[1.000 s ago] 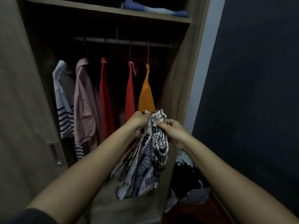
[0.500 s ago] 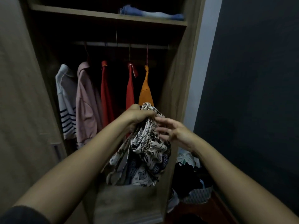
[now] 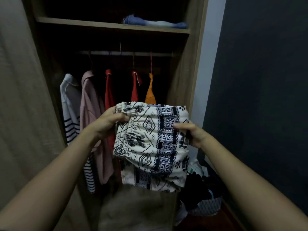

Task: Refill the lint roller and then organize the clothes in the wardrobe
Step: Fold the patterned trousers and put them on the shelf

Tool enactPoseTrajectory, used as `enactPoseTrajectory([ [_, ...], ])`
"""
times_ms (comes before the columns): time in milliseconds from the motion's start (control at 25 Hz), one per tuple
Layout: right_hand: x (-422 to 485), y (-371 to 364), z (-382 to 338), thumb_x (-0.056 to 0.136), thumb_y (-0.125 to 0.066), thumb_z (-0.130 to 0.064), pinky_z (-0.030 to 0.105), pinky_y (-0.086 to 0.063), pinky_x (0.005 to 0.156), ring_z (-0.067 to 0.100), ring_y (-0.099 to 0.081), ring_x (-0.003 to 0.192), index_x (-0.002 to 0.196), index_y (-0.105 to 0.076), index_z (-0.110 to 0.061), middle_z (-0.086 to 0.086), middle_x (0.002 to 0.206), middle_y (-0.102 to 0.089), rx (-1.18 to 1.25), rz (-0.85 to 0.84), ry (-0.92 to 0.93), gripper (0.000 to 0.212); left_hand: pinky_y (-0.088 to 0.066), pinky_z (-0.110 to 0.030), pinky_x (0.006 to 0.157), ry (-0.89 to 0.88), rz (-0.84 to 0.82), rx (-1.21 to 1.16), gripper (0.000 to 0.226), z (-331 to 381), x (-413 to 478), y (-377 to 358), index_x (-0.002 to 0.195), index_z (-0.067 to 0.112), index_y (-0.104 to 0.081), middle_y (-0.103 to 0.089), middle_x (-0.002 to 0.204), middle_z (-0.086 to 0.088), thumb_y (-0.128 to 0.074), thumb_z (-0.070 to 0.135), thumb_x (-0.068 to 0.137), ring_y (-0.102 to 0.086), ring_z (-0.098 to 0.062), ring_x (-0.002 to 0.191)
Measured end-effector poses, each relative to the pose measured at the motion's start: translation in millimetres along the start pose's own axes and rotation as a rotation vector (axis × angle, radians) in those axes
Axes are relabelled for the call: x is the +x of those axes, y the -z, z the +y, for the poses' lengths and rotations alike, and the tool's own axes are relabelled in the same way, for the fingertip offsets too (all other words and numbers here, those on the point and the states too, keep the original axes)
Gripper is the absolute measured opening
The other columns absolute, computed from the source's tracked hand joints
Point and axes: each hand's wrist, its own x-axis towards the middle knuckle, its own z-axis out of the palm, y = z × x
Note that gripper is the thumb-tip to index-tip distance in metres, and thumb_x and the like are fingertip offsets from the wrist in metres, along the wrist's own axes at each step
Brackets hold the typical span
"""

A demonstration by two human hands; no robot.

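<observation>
My left hand [image 3: 108,122] and right hand [image 3: 193,134] grip opposite edges of the folded patterned trousers [image 3: 150,135], stretched crosswise between them, the wardrobe shelf [image 3: 100,26] lying straight ahead and above both

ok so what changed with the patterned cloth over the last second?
The patterned garment, bunched and dangling before, is now spread wide. The left hand grips its gathered waistband side; the right hand let go, then took the opposite edge. The hanging clothes and the folded jeans stayed put.
</observation>
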Motion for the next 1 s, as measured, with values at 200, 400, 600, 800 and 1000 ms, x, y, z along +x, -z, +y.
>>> enactPoseTrajectory([
  [200, 0.6, -15.3, -20.0, 0.074, -0.069, -0.012, 0.034, -0.054, 0.083, 0.017, -0.068, 0.081, 0.099, -0.061, -0.012, 0.004, 0.090, -0.072, -0.031, -0.016, -0.039, 0.026, -0.056, -0.027, 0.066, -0.012, 0.083, -0.058, 0.049, -4.9, -2.4, 10.7, 0.099, 0.002, -0.059, -0.073, 0.081, -0.005, -0.065, 0.008, 0.051, -0.068, -0.017, 0.071],
  [400, -9.0, -15.0, -45.9, 0.063, -0.082, -0.010, 0.025, -0.048, 0.092, 0.004, -0.058, 0.097, 0.115, -0.044, -0.030, -0.006, 0.114, -0.055, -0.663, 0.261, 0.243, 0.067, -0.052, -0.016, 0.066, -0.055, 0.077, 0.315, 0.032, 12.5, -11.1, 17.0, 0.096, 0.014, -0.062, -0.073, 0.078, 0.006, -0.066, -0.005, 0.071, -0.066, -0.005, 0.074],
  [600, -18.2, -27.2, -68.0, 0.064, -0.083, -0.023, -0.001, -0.038, 0.081, -0.003, -0.057, 0.096, 0.133, -0.040, -0.025, -0.017, 0.108, -0.058, -1.023, 0.246, 0.487, 0.082, -0.044, -0.025, 0.063, -0.147, 0.186, 1.190, 0.048, 30.9, -15.4, 2.9, 0.104, 0.027, -0.056, -0.065, 0.081, 0.001, -0.074, 0.024, 0.060, -0.062, -0.019, 0.076],
  [800, -11.2, -29.5, -58.2, 0.064, -0.083, -0.024, 0.025, -0.046, 0.092, 0.007, -0.058, 0.107, 0.130, -0.045, -0.018, -0.007, 0.116, -0.061, -1.092, 0.174, 0.456, 0.075, -0.037, -0.033, 0.065, -0.091, 0.173, 1.891, 0.032, 36.1, -8.7, -30.7, 0.094, 0.024, -0.060, -0.066, 0.096, -0.007, -0.059, 0.041, 0.067, -0.063, -0.035, 0.092],
  [1000, -15.3, -13.9, -64.3, 0.059, -0.085, -0.011, 0.025, -0.046, 0.094, 0.007, -0.059, 0.101, 0.129, -0.037, -0.022, -0.003, 0.113, -0.058, -0.781, 0.289, 0.337, 0.085, -0.044, -0.034, 0.068, -0.133, -0.021, 1.569, 0.059, 37.0, -7.4, -24.1, 0.108, 0.033, -0.057, -0.067, 0.087, -0.001, -0.045, 0.069, 0.064, -0.062, -0.027, 0.087],
])
